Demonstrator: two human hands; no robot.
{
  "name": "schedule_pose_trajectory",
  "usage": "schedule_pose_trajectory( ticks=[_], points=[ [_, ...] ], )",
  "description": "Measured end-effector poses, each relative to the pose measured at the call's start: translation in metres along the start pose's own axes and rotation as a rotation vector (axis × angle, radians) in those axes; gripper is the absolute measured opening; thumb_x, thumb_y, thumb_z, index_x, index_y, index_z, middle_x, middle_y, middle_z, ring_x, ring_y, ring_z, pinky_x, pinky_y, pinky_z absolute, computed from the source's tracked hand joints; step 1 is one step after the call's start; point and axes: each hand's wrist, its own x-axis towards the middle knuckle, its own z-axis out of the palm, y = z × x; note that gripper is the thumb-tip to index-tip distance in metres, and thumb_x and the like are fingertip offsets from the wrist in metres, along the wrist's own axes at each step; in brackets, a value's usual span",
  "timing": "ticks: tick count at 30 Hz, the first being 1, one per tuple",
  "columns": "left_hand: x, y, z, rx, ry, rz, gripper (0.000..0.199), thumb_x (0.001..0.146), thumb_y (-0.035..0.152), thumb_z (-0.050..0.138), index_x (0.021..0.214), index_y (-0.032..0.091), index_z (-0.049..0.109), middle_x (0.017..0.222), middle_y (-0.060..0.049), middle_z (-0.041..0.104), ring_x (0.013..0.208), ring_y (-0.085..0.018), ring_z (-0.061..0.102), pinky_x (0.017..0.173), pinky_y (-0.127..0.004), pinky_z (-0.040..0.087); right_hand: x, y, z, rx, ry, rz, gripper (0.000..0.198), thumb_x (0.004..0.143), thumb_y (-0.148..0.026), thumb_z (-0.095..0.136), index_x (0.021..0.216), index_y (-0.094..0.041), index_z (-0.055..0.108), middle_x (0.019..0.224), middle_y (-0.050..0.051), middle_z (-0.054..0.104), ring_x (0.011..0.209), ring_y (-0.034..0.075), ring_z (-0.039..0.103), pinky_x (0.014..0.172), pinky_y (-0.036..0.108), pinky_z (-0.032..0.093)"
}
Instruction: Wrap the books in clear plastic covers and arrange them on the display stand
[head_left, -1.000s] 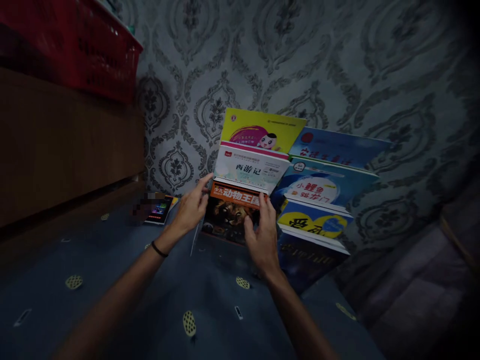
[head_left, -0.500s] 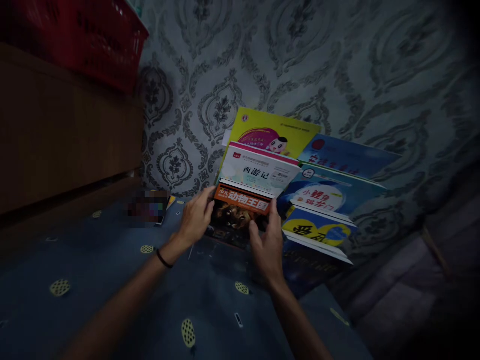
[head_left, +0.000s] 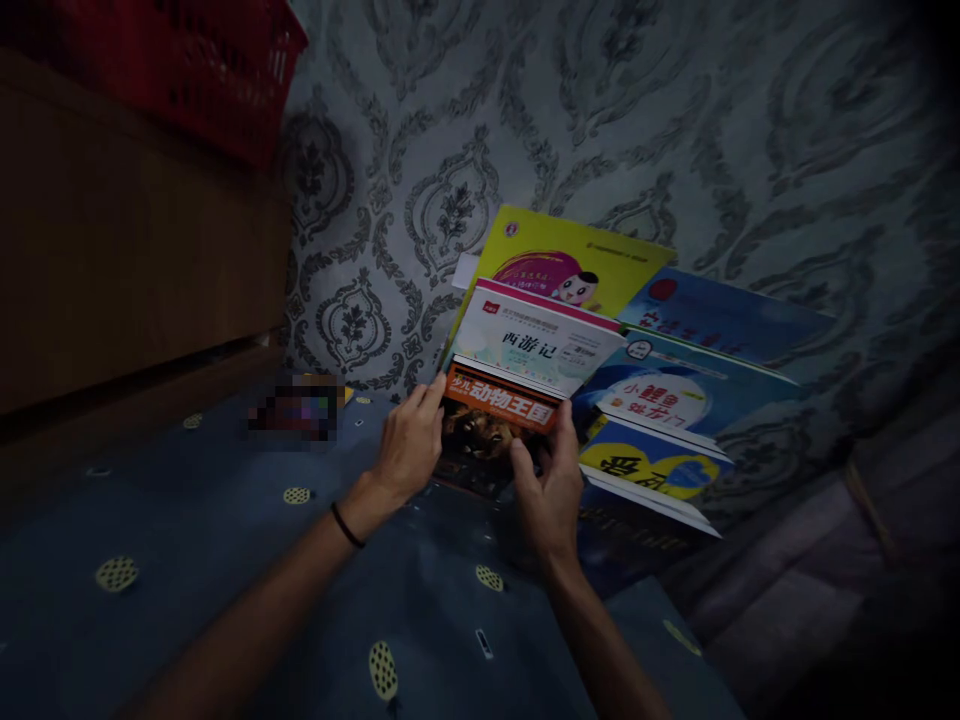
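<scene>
Two rows of upright books lean back one behind another against the wall. In front of the left row stands a lion-cover book [head_left: 476,425] with an orange title band. My left hand [head_left: 411,440] grips its left edge, and my right hand [head_left: 551,485] holds the right edge with the thumb on the cover. Behind it are a white book with a pink top edge [head_left: 536,340] and a taller yellow book [head_left: 585,250]. Just right of my right hand is the other row: a yellow and blue book [head_left: 652,460], a teal book [head_left: 667,395] and a blue book [head_left: 735,315].
A blue patterned cloth [head_left: 225,560] covers the surface below. At the left, a red plastic basket [head_left: 225,80] sits on a wooden cabinet [head_left: 135,240]. A blurred-out item [head_left: 296,410] lies near the cabinet. Patterned wallpaper [head_left: 457,210] rises behind the books.
The books and both hands appear slightly farther right, partly because the view has shifted. Both hands keep hold of the lion-cover book's sides.
</scene>
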Motion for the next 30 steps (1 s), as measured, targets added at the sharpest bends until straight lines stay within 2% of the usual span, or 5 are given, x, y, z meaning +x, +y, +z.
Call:
schedule_pose_trajectory(
  ticks=[6,13,16,20,30],
  points=[
    [-0.001,-0.001,0.000,-0.025,0.005,-0.011,0.048,0.095,0.009,0.044,0.141,0.018,0.053,0.115,-0.010,0.069,0.105,-0.023,0.067,0.092,-0.034,0.054,0.001,-0.005,-0.001,0.060,0.000,0.083,0.078,0.091,-0.041,0.055,0.160,-0.020,0.025,0.156,0.016,0.043,0.140,0.033,0.046,0.115,0.058,0.037],
    [0.000,0.000,-0.004,-0.040,-0.029,-0.031,0.046,0.097,0.009,0.042,0.140,0.018,0.054,0.113,-0.011,0.067,0.105,-0.024,0.067,0.093,-0.034,0.053,-0.009,-0.001,0.005,0.216,-0.009,0.175,0.088,0.092,-0.041,0.053,0.162,-0.017,0.006,0.161,0.019,0.037,0.147,0.028,0.039,0.119,0.055,0.032],
    [0.001,0.001,-0.003,-0.020,-0.037,-0.041,0.044,0.099,0.010,0.040,0.140,0.014,0.055,0.115,-0.014,0.067,0.104,-0.025,0.067,0.091,-0.035,0.054,-0.012,0.003,0.008,0.266,0.019,0.245,0.086,0.089,-0.042,0.057,0.160,-0.011,0.018,0.159,0.021,0.038,0.147,0.030,0.039,0.120,0.054,0.032],
    [0.001,-0.002,0.001,-0.030,-0.015,-0.026,0.044,0.099,0.011,0.039,0.140,0.013,0.054,0.115,-0.014,0.067,0.107,-0.025,0.066,0.093,-0.037,0.053,-0.012,0.006,0.011,0.306,0.024,0.252,0.074,0.088,-0.039,0.057,0.154,-0.012,0.037,0.155,0.017,0.046,0.144,0.029,0.045,0.120,0.052,0.034],
    [0.003,-0.006,0.004,-0.034,0.047,0.012,0.042,0.098,0.012,0.043,0.137,0.017,0.058,0.111,-0.010,0.070,0.103,-0.022,0.066,0.091,-0.033,0.052,-0.017,0.011,0.008,0.328,0.048,0.285,0.067,0.087,-0.033,0.053,0.150,-0.012,0.045,0.148,0.015,0.055,0.139,0.029,0.051,0.118,0.052,0.038]
  ],
)
